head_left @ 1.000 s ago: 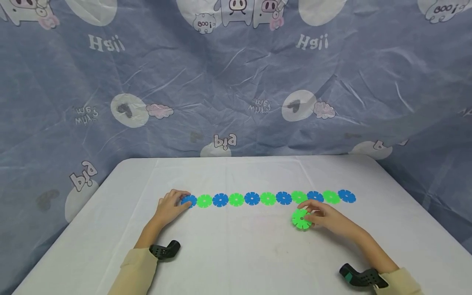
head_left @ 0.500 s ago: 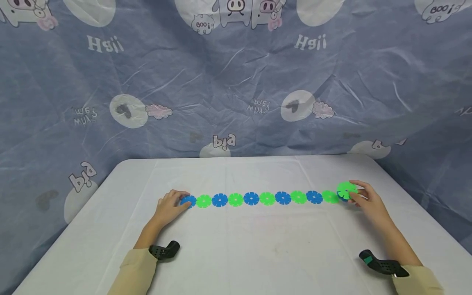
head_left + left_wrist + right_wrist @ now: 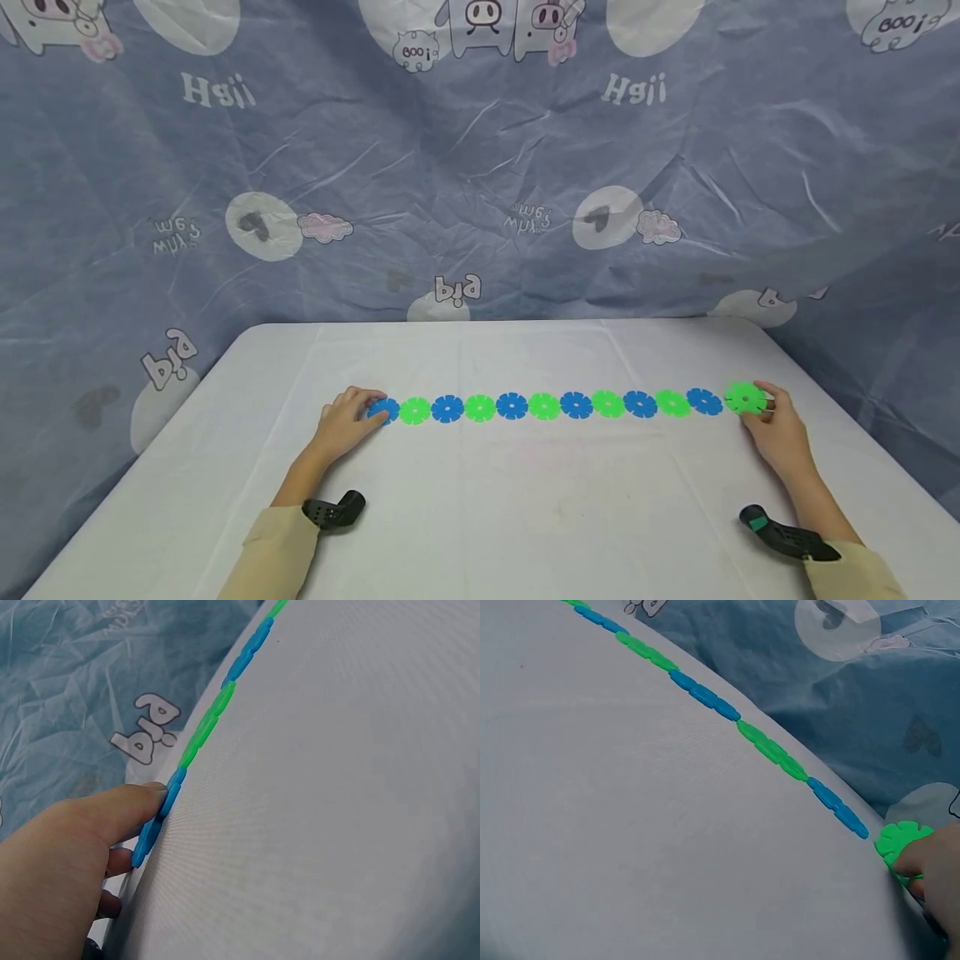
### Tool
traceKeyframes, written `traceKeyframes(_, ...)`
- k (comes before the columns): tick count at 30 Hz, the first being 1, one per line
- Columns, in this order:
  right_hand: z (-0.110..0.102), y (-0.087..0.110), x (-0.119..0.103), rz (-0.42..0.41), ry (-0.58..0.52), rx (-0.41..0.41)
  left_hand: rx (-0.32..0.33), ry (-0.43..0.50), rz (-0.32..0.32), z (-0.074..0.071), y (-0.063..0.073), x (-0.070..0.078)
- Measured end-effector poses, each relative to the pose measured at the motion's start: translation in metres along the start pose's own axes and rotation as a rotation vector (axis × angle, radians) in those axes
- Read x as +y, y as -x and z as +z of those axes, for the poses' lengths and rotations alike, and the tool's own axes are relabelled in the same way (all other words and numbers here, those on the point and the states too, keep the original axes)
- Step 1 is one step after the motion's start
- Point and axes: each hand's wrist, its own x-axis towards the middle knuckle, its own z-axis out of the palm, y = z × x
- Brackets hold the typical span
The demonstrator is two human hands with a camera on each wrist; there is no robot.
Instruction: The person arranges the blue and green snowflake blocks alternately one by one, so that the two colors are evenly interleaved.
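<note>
A row of notched plastic snowflake discs, blue and green in turn, lies across the white table. At its left end my left hand (image 3: 350, 423) holds the edges of a blue disc (image 3: 384, 410) between thumb and fingers; in the left wrist view the thumb (image 3: 146, 796) lies along this disc's side. My right hand (image 3: 782, 433) pinches a green disc (image 3: 745, 398) by its right edge, just right of the row's last blue disc (image 3: 705, 402). In the right wrist view that green disc (image 3: 901, 840) is tilted, with a small gap to the blue one.
The white table (image 3: 525, 517) ends at the back against a blue printed cloth (image 3: 480, 167) hanging as a backdrop. Black wrist-worn devices sit at the left wrist (image 3: 334, 509) and the right wrist (image 3: 789, 535).
My right hand has carried the green disc from in front of the row, over the last blue disc, to just beyond the right end. My left hand has stayed on its blue disc.
</note>
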Motion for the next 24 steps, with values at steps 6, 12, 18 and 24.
traceKeyframes(6,0.007,-0.002,-0.004,-0.009,0.117,0.018,0.008,-0.002,-0.008,-0.002,0.001,-0.002)
traceKeyframes(12,0.009,-0.003,-0.010,0.028,0.161,-0.005,0.009,-0.002,-0.016,-0.002,0.003,-0.004)
traceKeyframes(18,0.009,0.000,-0.011,0.064,0.108,0.016,0.013,0.001,-0.008,-0.002,0.004,-0.004)
traceKeyframes(24,0.007,0.005,-0.008,0.057,0.115,0.009,0.006,-0.002,-0.007,0.000,0.002,-0.002)
